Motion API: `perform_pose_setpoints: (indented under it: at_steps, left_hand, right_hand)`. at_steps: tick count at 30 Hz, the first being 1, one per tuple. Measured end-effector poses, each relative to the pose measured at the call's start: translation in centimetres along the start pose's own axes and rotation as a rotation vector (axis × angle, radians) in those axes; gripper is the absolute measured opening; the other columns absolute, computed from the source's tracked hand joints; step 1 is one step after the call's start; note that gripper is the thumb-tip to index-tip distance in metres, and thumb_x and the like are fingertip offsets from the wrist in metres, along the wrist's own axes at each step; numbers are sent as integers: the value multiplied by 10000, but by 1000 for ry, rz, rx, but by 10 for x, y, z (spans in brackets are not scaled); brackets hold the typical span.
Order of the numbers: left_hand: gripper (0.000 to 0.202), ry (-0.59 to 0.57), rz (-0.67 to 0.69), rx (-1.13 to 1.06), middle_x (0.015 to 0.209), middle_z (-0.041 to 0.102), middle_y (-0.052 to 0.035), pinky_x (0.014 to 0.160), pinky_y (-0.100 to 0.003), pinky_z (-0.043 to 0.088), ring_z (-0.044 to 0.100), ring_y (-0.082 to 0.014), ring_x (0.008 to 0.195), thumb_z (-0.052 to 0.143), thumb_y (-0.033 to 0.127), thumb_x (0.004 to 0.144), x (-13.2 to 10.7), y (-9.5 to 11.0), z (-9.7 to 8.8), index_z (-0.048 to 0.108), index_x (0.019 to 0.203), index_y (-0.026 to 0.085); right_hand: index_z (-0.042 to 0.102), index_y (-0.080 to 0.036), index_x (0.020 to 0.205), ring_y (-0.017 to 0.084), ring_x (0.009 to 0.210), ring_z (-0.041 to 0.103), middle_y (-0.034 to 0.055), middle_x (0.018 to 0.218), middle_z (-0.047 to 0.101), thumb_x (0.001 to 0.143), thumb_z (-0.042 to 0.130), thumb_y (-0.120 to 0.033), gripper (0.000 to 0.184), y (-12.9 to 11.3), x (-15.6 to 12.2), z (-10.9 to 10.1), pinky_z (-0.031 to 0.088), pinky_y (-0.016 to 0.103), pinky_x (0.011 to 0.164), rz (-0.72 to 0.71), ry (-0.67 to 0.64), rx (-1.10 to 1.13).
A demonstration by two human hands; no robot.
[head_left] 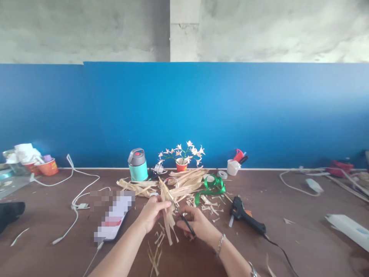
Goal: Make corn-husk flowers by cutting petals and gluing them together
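Observation:
My left hand (152,212) is closed in a pinch on a strip of dried straw-coloured leaf (167,215) that hangs down over the brown table (302,238). My right hand (194,223) grips black-handled scissors (184,220), their blades pointing up-left into the leaf strip. Short leaf offcuts (155,250) lie on the table just below both hands. A larger pile of the same dried leaves (178,184) lies behind the hands.
A black glue gun (245,217) with cord lies right of my hands; green ribbon (211,186), tape rolls, a teal flask (137,164), a pot of small flowers (182,156) and a white cup stand at the back. White cables (77,196) and a blurred-out flat object (113,217) lie left.

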State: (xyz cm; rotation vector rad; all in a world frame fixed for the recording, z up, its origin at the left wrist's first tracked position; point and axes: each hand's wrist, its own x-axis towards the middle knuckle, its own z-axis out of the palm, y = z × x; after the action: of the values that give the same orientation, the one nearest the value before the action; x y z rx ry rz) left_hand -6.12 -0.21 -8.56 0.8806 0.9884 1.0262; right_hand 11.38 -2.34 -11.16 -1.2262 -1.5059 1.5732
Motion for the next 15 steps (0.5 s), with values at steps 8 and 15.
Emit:
perform_pose_setpoints:
  at_steps: [8, 15]
  left_hand:
    - [182, -3, 23, 85, 614, 654, -13, 569, -262, 455, 600, -156, 555, 711, 189, 561, -3, 6, 0, 646, 718, 127]
    - [175, -10, 42, 100, 652, 677, -17, 597, -253, 455, 616, -161, 600, 705, 205, 580, -2, 7, -1, 651, 731, 137]
  right_hand:
    - [536, -164, 814, 53, 345, 401, -82, 415, 489, 598, 710, -392, 359, -4, -2, 0, 291, 154, 326, 3, 20, -41]
    - [546, -160, 836, 54, 357, 403, -86, 423, 486, 625, 685, -344, 312, -1, 1, -2, 304, 153, 327, -23, 45, -37]
